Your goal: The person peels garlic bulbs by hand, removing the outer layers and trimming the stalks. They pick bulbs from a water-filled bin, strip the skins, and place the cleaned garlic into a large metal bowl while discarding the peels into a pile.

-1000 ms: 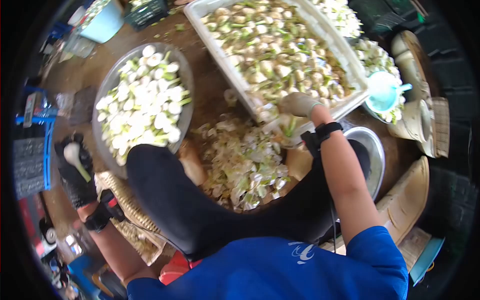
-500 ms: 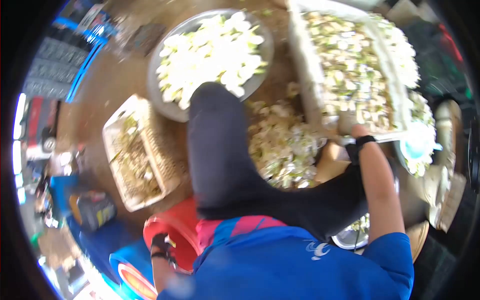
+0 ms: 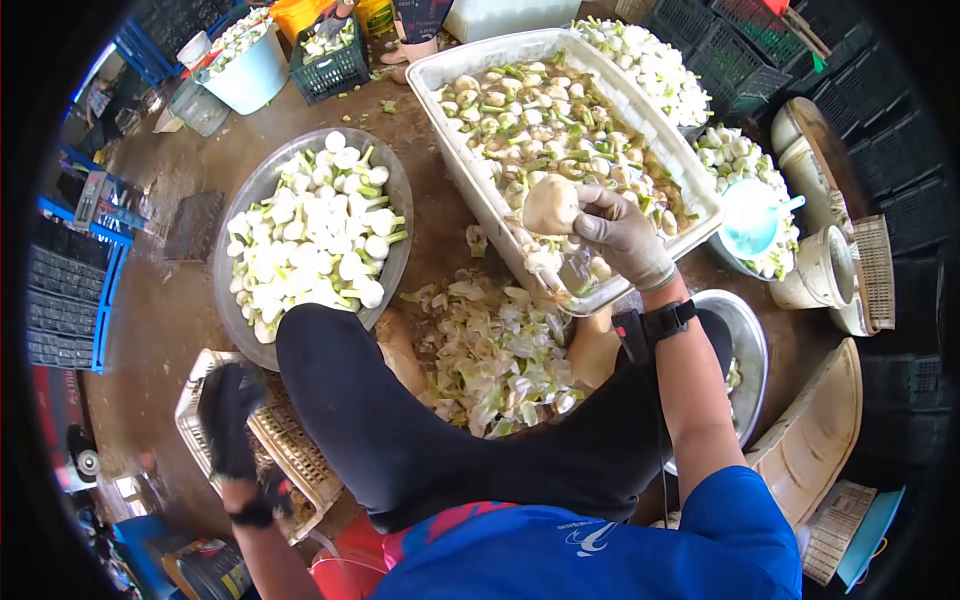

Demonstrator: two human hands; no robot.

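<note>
My right hand [image 3: 622, 232], in a pale grey glove, is closed on a round, pale onion-like bulb [image 3: 552, 206], pinched between thumb and fingers. It is held up over the near end of a long white tub [image 3: 458, 152], where similar bulbs with green stem stubs sit in murky water. My left hand [image 3: 230, 418], in a dark glove, overlaps a cream plastic basket [image 3: 328, 484] on the left. Motion smears its fingers. Beyond that basket, a round metal basin [image 3: 226, 290] holds a heap of clean white bulbs.
Peeled skins [image 3: 495, 350] pile on the floor between my legs. A red bucket [image 3: 345, 570] stands by my left side, and a metal bowl [image 3: 748, 335] at the right. Another bulb heap, with a light-blue scoop [image 3: 752, 220] on it, lies beyond. A person's leg [image 3: 420, 45] shows at the back.
My right hand has come up from the tub's near end with a bulb. My left hand has moved from over the red bucket up to the cream basket. The view has shifted.
</note>
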